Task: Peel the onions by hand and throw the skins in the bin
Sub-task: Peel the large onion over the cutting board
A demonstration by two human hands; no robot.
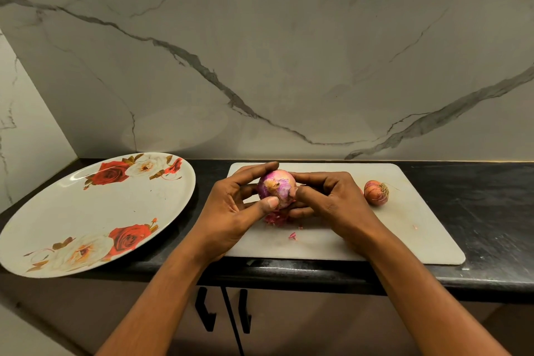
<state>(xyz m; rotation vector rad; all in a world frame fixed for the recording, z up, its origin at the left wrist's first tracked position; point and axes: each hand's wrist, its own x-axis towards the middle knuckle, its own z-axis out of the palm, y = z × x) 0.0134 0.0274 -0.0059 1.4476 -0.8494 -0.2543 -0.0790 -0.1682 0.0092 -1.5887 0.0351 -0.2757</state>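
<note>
Your left hand [231, 211] and right hand [332, 199] are both bare. Same for the arms: your left forearm [161, 298] and right forearm [419, 283] are uncovered skin from the wrist down to the bottom edge of the view. Both forearms are slim and widen evenly toward the elbow. Your fingers are long and narrow. The thumbnail [272, 202] on your left hand is short and cut close to the tip. Knuckle ridges and skin creases show on the back of your right hand, and palm folds on your left. Elbows and everything above them are out of frame, so I can't tell what clothing you wear.
</note>
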